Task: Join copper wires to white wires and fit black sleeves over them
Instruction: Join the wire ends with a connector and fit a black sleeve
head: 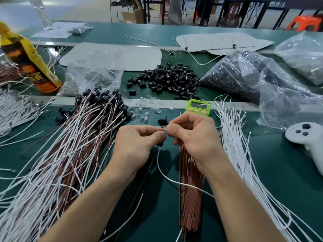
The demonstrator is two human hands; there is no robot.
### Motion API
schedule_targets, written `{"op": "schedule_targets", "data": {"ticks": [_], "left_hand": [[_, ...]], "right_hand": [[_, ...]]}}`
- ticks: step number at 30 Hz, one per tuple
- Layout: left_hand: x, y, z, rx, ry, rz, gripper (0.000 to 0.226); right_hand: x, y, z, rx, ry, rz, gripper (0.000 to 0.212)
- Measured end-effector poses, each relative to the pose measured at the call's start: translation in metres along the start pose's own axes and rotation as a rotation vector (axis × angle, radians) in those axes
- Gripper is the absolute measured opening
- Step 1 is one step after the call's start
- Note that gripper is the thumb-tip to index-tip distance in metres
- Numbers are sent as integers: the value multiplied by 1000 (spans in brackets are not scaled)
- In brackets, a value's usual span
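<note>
Left hand and right hand closed fingertip to fingertip, both pinching one small clear part. White wire trails down from the grip. Copper wire bundle lies beneath right wrist; loose black sleeves heaped beyond.

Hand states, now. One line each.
Left hand: closed, pinching the white wire and brown wire near their tips.
Right hand: closed, pinching a small clear piece at those tips.

Matt green table, glossy black sleeves
</note>
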State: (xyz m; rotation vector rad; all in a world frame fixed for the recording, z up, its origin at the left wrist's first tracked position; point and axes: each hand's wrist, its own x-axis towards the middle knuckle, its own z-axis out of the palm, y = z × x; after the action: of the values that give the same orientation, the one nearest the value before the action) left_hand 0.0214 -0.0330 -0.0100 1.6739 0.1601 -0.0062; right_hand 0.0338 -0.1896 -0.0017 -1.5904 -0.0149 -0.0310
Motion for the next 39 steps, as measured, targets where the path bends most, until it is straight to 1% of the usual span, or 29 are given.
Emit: {"op": "schedule_targets", "data": {"ticks": [6,12,19,27,31,37,39], "left_hand": [[0,-1,3,-25,10,-21,13],[-2,-2,7,42,32,2,22],[-4,-4,9,99,43,50,27],[-4,-5,10,75,43,41,21],[-4,-6,11,75,32,41,18],[-4,-4,10,138,29,54,24],[-6,-3,11,184,25,58,26]], "right_hand": [[-1,0,-1,1,8,13,22],[0,3,1,32,11,20,18],[1,6,0,12,20,24,14],[0,2,-3,27,-4,48,19],[1,1,-8,-32,-3,66,21],[1,2,-13,-272,-25,33,14],[0,0,-13,-251,-21,16,11]]}}
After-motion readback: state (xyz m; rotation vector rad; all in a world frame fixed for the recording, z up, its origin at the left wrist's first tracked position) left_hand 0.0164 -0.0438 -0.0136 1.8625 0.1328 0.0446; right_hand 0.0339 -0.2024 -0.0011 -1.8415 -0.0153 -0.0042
